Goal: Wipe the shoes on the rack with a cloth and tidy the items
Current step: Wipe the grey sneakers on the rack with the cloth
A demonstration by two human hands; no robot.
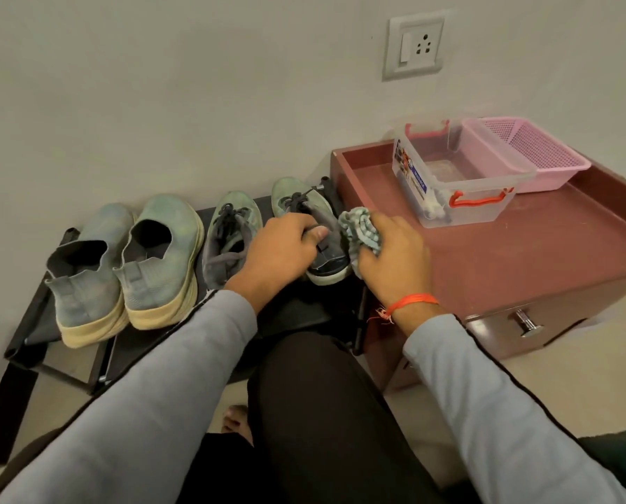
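Observation:
Several shoes stand on a low black rack [31, 321] against the wall. Two are grey-green slip-ons [86, 271] [162, 256] with cream soles at the left. A laced grey-green sneaker [227, 231] stands in the middle. My left hand [282, 249] grips the heel of the rightmost laced sneaker [293, 194]. My right hand [395, 256] holds a bunched grey-green cloth [362, 229] against that sneaker's right side.
A dark red cabinet [522, 256] with a raised rim and a drawer knob [526, 323] stands right of the rack. On it sit a clear plastic box [460, 176] with red handles and a pink basket [536, 150]. My knee is below the rack. A wall socket [413, 45] is above.

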